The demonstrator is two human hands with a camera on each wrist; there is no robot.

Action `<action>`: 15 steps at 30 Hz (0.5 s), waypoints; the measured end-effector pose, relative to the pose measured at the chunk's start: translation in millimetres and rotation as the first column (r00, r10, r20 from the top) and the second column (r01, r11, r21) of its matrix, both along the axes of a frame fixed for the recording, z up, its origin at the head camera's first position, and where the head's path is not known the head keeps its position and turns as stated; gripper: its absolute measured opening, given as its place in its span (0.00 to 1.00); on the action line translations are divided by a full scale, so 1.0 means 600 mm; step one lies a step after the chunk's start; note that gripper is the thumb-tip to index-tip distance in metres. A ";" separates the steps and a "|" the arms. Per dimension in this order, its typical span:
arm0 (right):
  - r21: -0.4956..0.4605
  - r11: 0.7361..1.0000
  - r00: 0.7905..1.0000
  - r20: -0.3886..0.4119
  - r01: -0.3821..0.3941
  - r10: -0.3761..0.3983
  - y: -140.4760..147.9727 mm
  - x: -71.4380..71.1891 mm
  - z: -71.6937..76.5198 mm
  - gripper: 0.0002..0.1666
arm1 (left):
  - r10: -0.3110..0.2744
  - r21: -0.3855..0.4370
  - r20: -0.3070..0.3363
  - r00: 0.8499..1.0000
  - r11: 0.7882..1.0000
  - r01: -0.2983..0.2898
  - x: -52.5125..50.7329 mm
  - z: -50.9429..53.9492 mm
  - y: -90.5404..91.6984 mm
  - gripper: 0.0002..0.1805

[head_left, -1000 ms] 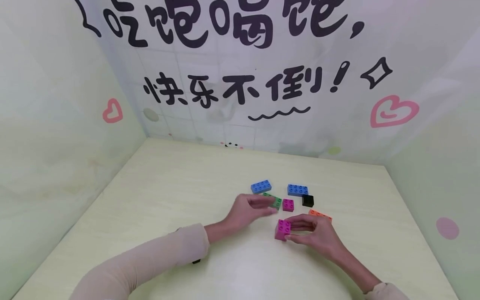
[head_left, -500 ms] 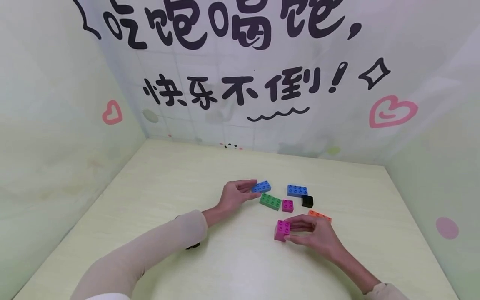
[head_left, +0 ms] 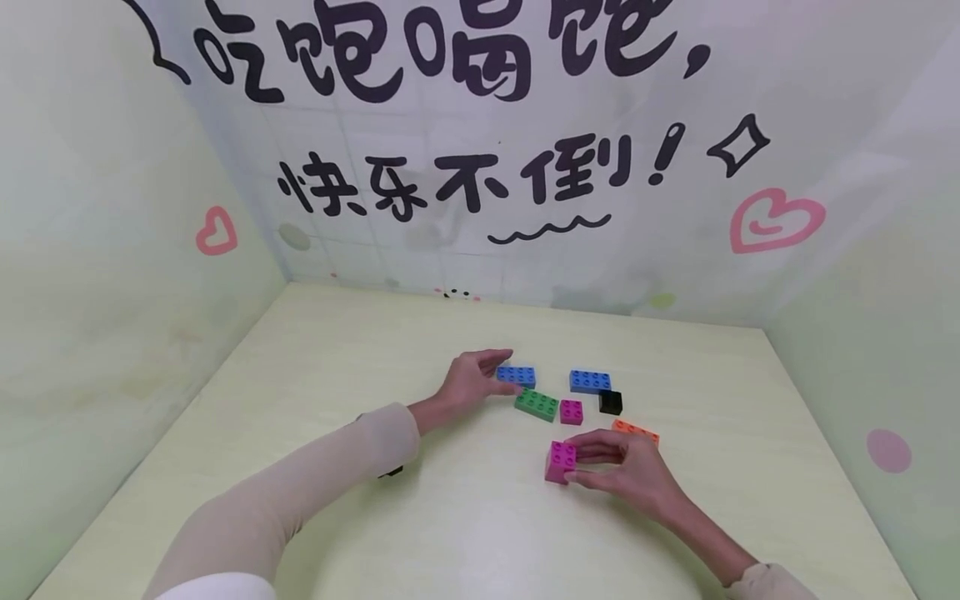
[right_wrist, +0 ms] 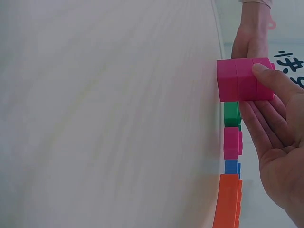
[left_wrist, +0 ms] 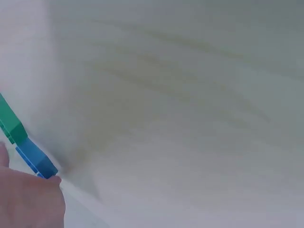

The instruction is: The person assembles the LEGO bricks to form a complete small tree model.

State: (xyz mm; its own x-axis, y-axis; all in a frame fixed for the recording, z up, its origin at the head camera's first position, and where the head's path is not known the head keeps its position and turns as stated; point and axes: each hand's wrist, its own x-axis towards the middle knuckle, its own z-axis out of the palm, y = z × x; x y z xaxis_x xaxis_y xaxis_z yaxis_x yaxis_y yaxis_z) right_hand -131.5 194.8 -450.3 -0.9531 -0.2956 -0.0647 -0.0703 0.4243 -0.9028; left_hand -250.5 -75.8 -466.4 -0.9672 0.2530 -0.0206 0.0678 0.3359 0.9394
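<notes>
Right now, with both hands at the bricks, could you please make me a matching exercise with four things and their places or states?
1. left hand
2. right hand
3. green brick
4. orange brick

A. partly hidden by a hand, on the right in the head view
B. holding a pink stack
C. with fingers at a blue brick
D. just left of the small pink brick in the head view

Pairs: 1-C, 2-B, 3-D, 4-A.
</notes>
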 end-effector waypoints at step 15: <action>-0.013 1.000 1.000 0.006 -0.003 0.003 0.000 0.000 0.001 0.28 | -0.075 -0.165 -0.129 0.989 0.985 0.053 0.005 0.004 -0.001 0.23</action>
